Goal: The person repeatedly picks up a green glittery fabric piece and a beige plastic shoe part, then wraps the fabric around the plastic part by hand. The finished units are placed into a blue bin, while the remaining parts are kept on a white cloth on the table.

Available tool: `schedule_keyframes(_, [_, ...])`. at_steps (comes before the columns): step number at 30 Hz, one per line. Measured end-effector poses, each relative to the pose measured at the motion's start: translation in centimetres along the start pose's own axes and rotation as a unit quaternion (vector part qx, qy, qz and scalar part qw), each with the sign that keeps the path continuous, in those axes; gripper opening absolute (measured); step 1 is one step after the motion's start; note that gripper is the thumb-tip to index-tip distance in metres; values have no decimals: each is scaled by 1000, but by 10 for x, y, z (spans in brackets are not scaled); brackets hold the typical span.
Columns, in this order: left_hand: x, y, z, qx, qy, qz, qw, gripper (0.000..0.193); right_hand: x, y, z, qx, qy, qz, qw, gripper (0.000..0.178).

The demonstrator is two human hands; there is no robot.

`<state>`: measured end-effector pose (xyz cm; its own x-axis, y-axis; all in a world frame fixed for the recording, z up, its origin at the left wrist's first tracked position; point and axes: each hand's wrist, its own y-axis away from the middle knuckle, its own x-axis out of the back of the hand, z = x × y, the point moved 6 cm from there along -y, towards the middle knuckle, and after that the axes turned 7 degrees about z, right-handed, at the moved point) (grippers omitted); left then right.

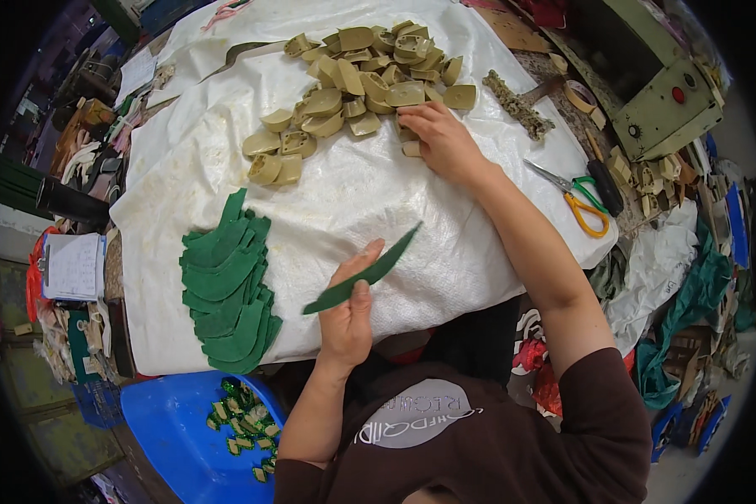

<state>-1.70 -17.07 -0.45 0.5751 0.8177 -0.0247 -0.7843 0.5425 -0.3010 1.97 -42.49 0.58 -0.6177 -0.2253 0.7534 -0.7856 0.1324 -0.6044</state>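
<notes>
My left hand [350, 323] is closed on a curved green fabric piece [370, 273], pinched between thumb and fingers above the near part of the white sheet. To its left lies an overlapping stack of similar green fabric pieces [231, 290]. My right hand [445, 143] reaches to the near right edge of a heap of tan shoe heels [370, 71]. Its fingers curl round a tan shoe heel [410, 149], which they partly cover. A few loose tan heels [277, 151] lie left of the heap.
A white sheet [168, 185] covers the table. Scissors [575, 193] with green and orange handles lie at right, near a tape roll [580, 97] and a green machine [668, 109]. At lower left stands a blue bin [168, 420] holding green-covered pieces. A clipboard [74, 265] is at far left.
</notes>
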Motion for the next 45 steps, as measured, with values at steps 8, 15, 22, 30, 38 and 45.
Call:
schedule_keyframes(8, [-7, 1, 3, -49, -179, -55, 981, 33, -10, -3, 12, 11, 50, -27, 998, 43])
schedule_keyframes(15, [-5, 2, 1, -42, -181, -46, 981, 31, -5, -18, 37, -85, -31, 45, 995, 37])
schedule_keyframes(22, [-6, 0, 2, -59, -187, -34, 980, 29, 4, -32, 81, -432, -439, 175, 768, 23])
schedule_keyframes(30, [24, 11, -23, 68, 34, 130, 989, 33, 49, 28, -33, -162, -334, 4, 928, 46])
schedule_keyframes(38, [32, 17, 0, 176, 310, 177, 918, 35, 57, 108, -81, -147, -145, 46, 977, 53])
schedule_keyframes(45, [27, 31, 3, 182, 367, 147, 900, 35, 88, 89, -143, -147, -436, 87, 884, 45])
